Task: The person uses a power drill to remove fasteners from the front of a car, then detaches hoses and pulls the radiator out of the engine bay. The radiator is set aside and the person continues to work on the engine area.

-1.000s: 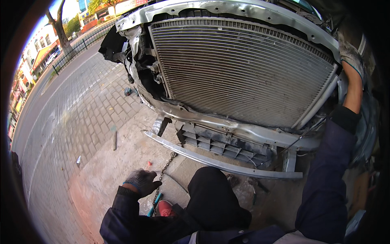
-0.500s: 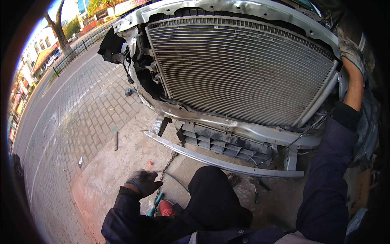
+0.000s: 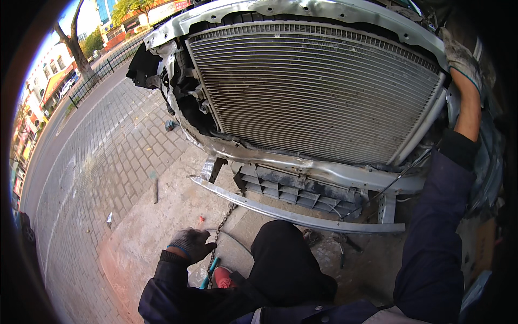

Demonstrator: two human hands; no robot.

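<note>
My right hand [image 3: 461, 56], in a dirty grey work glove, is raised to the upper right corner of the car's bare metal front frame [image 3: 318, 7]. It grips that corner, its fingertips partly hidden. Inside the frame sits a large finned radiator [image 3: 318, 92]. Down at the left, my left hand [image 3: 189, 244], also gloved, hovers low beside a rusty chain [image 3: 219, 229]. Its thumb stands apart from the fingers, and nothing shows between them. The chain runs from the silver bumper beam [image 3: 302, 216] toward my red shoe [image 3: 223, 277].
A black plastic grille [image 3: 297, 191] lies behind the beam. On the ground are a teal-handled tool [image 3: 211, 272], a thin rod-like tool [image 3: 156, 190], a small red piece [image 3: 202, 219] and dark tools [image 3: 345, 245]. A cardboard box [image 3: 485, 245] stands at the right. A fence [image 3: 108, 70] borders the paving.
The view has shifted slightly, so the car front sits a little further left. Both hands keep nearly the same places, the left one by the chain and the right one on the frame.
</note>
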